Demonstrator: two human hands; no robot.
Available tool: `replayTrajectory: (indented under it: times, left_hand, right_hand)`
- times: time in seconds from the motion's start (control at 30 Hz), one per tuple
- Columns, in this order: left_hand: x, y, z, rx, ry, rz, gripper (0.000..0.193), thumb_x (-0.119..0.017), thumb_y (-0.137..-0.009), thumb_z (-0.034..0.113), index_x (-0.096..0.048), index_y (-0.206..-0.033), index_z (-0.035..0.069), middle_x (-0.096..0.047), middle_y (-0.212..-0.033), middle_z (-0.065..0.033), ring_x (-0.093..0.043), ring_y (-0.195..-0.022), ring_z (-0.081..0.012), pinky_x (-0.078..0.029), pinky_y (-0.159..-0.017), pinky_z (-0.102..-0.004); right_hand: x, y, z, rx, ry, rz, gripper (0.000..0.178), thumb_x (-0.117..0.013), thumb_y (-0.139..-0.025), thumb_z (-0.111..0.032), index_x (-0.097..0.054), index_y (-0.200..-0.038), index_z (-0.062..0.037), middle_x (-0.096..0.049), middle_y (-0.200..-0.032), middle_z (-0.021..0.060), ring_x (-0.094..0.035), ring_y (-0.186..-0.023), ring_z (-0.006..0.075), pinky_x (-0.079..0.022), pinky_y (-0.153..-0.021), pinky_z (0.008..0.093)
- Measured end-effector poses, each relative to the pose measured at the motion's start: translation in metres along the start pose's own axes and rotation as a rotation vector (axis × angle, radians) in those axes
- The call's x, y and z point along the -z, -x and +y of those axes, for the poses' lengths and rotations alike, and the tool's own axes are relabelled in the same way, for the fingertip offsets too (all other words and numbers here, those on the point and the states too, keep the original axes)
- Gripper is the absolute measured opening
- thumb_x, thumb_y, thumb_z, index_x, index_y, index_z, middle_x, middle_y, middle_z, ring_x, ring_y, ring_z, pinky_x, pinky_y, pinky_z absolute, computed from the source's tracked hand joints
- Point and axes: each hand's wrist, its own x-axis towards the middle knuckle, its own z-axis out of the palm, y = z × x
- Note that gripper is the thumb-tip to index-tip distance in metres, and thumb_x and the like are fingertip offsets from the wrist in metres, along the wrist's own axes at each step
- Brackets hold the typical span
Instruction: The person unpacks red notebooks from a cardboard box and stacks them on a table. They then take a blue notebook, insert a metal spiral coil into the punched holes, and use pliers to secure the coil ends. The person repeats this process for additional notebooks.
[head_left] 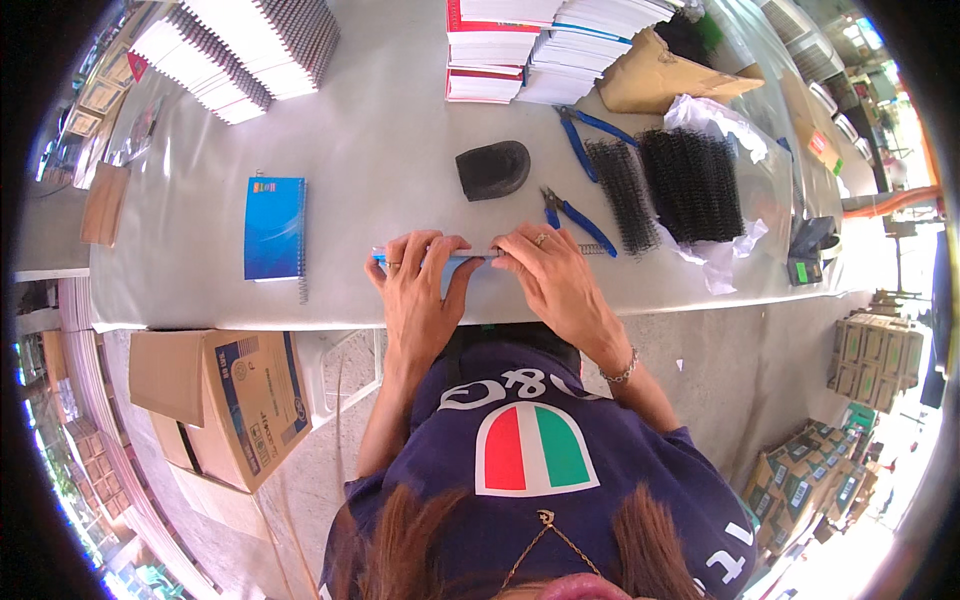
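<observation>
Near the table's front edge, my left hand is closed around a thin blue notebook, which is held edge-on with its long side running left to right. My right hand pinches at the notebook's right end. A black spiral binding coil sticks out to the right from beneath that hand; the fingers hide how far it runs into the notebook. To the left lies another blue notebook, flat, with a coil along its right side that trails past the bottom corner.
Blue-handled pliers lie beyond my right hand, with a second pair farther back. A black rounded pad sits mid-table. Black coils are heaped on white paper at right. Book stacks stand behind; a cardboard box is below left.
</observation>
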Motion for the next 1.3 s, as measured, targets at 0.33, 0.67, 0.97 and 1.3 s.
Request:
replayTrajectory:
  times: [0.33,0.67,0.97,1.3]
  left_hand:
    - [0.017,0.004,-0.011,-0.036,0.066,-0.015,0.027,-0.081,-0.072,0.017,-0.067,-0.095,0.019,-0.055,-0.098,0.0025,-0.053,-0.102,-0.0193,-0.028,-0.099,-0.0472]
    - [0.026,-0.009,-0.027,-0.234,0.079,-0.048,0.035,-0.086,-0.059,0.016,-0.070,-0.089,0.024,-0.055,-0.095,0.0069,-0.054,-0.095,-0.0141,-0.029,-0.110,-0.0535]
    - [0.024,-0.003,-0.045,-0.337,-0.025,0.131,0.027,-0.074,-0.063,0.016,-0.070,-0.086,0.028,-0.050,-0.089,0.0057,-0.054,-0.089,-0.0158,-0.038,-0.105,-0.0587]
    - [0.018,-0.004,-0.048,-0.324,-0.146,0.159,0.017,-0.072,-0.077,0.019,-0.068,-0.090,0.029,-0.045,-0.086,0.0061,-0.053,-0.082,-0.0134,-0.036,-0.104,-0.0586]
  right_hand:
    - [0.012,0.003,0.038,-0.236,0.260,0.095,0.041,-0.067,-0.084,-0.011,-0.058,-0.124,-0.0102,-0.053,-0.120,0.0129,-0.050,-0.112,0.0335,-0.039,-0.096,0.0443]
    - [0.016,-0.011,0.053,-0.299,0.168,0.081,0.050,-0.068,-0.081,-0.004,-0.056,-0.128,-0.0131,-0.049,-0.128,0.0132,-0.048,-0.117,0.0342,-0.038,-0.100,0.0453]
    - [-0.002,-0.060,0.039,-0.224,0.069,-0.011,0.047,-0.071,-0.081,-0.010,-0.059,-0.127,-0.0130,-0.051,-0.130,0.0126,-0.049,-0.112,0.0325,-0.040,-0.095,0.0452]
    - [0.035,-0.040,0.018,-0.146,-0.437,-0.304,0.039,-0.072,-0.085,-0.026,-0.063,-0.120,-0.0112,-0.063,-0.120,0.0102,-0.058,-0.108,0.0263,-0.042,-0.093,0.0430]
